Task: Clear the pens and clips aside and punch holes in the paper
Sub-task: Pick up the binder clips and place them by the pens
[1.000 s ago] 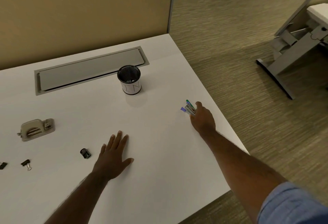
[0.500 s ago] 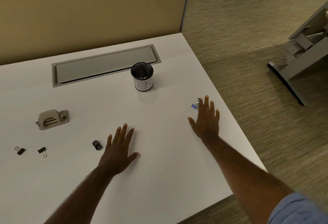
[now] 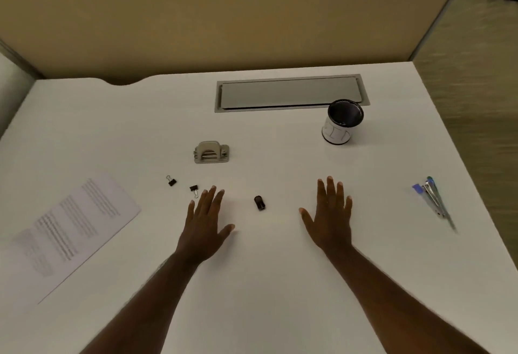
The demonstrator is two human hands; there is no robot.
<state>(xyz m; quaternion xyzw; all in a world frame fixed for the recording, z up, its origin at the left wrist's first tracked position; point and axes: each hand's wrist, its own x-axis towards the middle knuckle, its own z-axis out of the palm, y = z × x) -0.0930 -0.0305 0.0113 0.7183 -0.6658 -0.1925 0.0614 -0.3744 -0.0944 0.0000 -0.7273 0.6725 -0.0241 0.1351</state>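
Right hand (image 3: 330,219) left the pens (image 3: 433,199) mid-right; both hands flat, fingers apart; I might scatter the clips (image 3: 194,188) beside left hand (image 3: 206,224)

Left hand (image 3: 206,227) and right hand (image 3: 330,220) lie flat, fingers straight, on the white desk (image 3: 266,283). Bare lane between them, broken only by a small black clip (image 3: 259,202) at 1 o'clock of the left hand. Two binder clips (image 3: 182,184) crowd its fingertips at 11 o'clock; hole punch (image 3: 211,152) beyond at 12. Paper (image 3: 75,224) blocks 9 o'clock. Right hand: pens (image 3: 434,199) at 3 o'clock, well apart; cup (image 3: 340,126) at 12. Cable tray lid (image 3: 290,92) sits flush.
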